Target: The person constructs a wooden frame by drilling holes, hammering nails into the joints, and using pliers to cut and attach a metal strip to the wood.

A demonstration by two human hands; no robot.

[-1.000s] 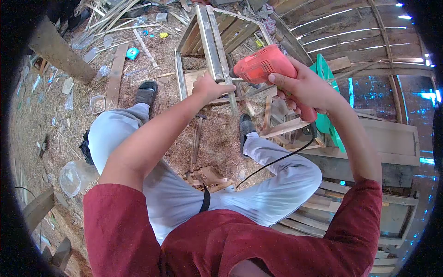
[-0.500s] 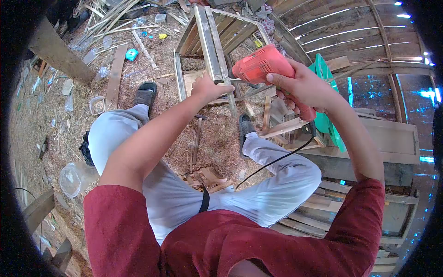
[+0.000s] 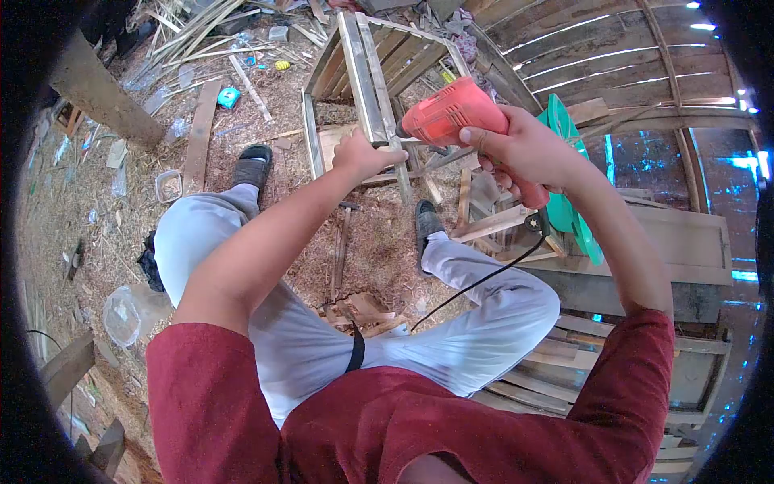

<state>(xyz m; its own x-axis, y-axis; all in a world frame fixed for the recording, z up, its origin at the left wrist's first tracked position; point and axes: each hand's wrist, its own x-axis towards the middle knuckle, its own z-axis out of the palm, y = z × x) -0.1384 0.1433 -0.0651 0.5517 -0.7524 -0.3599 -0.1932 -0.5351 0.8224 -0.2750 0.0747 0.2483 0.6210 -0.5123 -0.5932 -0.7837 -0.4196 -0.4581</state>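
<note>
A red corded drill (image 3: 455,114) is in my right hand (image 3: 524,149), whose fingers wrap its handle. The drill points left, its nose against the side of a wooden frame (image 3: 361,77) built of slats. My left hand (image 3: 364,155) grips the near end of that frame, with its thumb stretched to the right along the wood. Whatever bit the drill carries is too small to make out. A black cord (image 3: 484,284) runs from the drill's handle down across my right leg.
A hammer (image 3: 342,242) lies on the shavings between my feet. To the left are a plank (image 3: 201,133), a turquoise tape measure (image 3: 229,98) and a clear container (image 3: 169,185). A green plastic object (image 3: 564,121) and wooden panels (image 3: 669,242) are at the right.
The drill and my right hand have shifted slightly left. My left hand keeps its hold on the frame.
</note>
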